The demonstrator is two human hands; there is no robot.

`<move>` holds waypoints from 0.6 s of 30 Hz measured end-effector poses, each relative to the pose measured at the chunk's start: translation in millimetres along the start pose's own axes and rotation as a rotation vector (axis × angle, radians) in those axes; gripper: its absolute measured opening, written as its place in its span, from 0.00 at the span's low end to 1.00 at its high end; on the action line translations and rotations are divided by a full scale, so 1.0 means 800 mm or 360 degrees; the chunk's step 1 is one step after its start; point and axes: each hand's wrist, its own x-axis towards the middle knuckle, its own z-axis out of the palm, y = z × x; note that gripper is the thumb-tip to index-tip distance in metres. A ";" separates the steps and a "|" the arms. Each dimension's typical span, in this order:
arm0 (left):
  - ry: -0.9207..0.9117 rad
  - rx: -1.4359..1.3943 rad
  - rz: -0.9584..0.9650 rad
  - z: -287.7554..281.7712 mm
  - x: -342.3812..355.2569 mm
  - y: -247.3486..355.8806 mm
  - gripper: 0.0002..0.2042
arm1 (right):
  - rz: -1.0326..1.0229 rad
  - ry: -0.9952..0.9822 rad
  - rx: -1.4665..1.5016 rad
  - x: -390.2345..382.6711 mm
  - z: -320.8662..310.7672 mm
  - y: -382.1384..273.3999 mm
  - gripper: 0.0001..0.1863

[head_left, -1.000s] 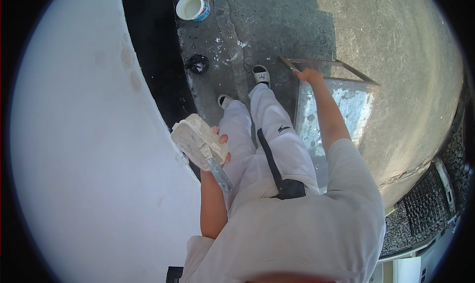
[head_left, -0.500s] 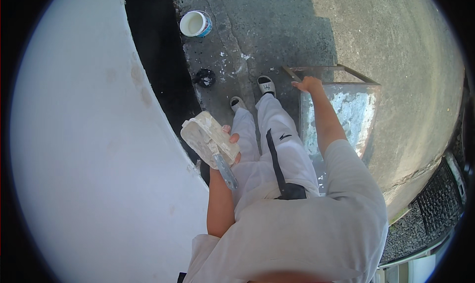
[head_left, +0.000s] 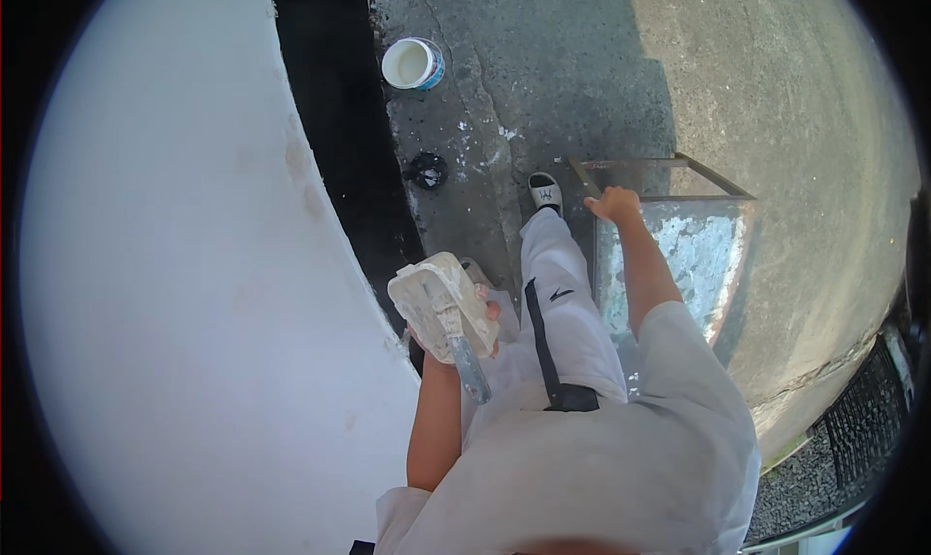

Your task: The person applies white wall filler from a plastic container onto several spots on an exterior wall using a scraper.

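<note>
**Plaster tray and knife in one hand, the other hand on a metal platform**

- Left hand (head_left: pixel 464 334): just left of picture centre, at the end of a bare forearm that comes up from 6 o'clock. Fingers wrapped under and around a white plaster tray (head_left: pixel 441 298); fingertips show at the tray's right edge, clamped on it.
- White plaster tray: rectangular, smeared with white compound, tilted, its long axis running from 10 o'clock to 4 o'clock. It lies against the edge of the white wall (head_left: pixel 194 293).
- Putty knife (head_left: pixel 458 346): lies across the tray, its grey handle sticking out past the hand toward 5 o'clock. Held together with the tray in the same hand.
- Right hand (head_left: pixel 613 206): toward 1 o'clock from centre, arm stretched out. Fingers curled over the top corner of a metal platform (head_left: pixel 679 249); gripping it.
- Metal platform: flat, paint-spattered top, with a thin rusty frame around its far side.
- White wall: smooth, curved by the lens, fills the whole 9 o'clock half.
- Paint bucket (head_left: pixel 414 64): at 12 o'clock, open, white contents, blue side, standing on the asphalt ground (head_left: pixel 543 80), well apart from both hands.
- Black object (head_left: pixel 426 171): small, on the ground between bucket and tray; kind cannot be told.
- Shoe (head_left: pixel 545 192): white with a dark strap, just left of the right hand.
</note>
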 end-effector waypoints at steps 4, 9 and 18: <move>0.0084 0.0181 0.0092 -0.015 -0.029 -0.001 0.31 | 0.0044 -0.0277 0.0112 -0.025 -0.022 -0.021 0.41; -0.0045 0.0074 0.0087 0.008 -0.009 -0.021 0.29 | -0.0074 0.0113 0.0069 -0.031 -0.018 -0.007 0.37; -0.0134 0.0192 0.0428 0.063 -0.008 0.014 0.41 | -0.0754 0.1122 0.1317 -0.167 -0.093 -0.076 0.19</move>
